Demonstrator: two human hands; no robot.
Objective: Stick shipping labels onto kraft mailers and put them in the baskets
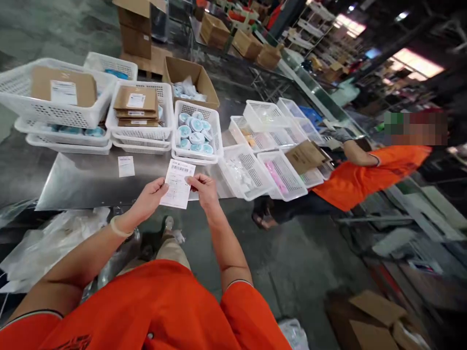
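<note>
A white printed slip with a barcode (177, 187) is held up in front of me over the table's near edge. My left hand (150, 198) pinches its left side, and my right hand (205, 189) pinches its right side. Just beyond it stands a white basket (220, 133) of round blue-and-white tins (196, 138). A smaller white label (126, 166) lies flat on the metal table (95, 180), left of the slip. Brown padded envelopes (135, 104) with labels lie stacked in the basket behind.
At left, stacked white baskets (98, 114) hold tins and a brown parcel (62, 87). A carton (191, 73) stands behind. On the right are more white baskets (248, 172) and a co-worker in an orange shirt (365, 175). Clear plastic bags (54, 248) hang below the table's edge.
</note>
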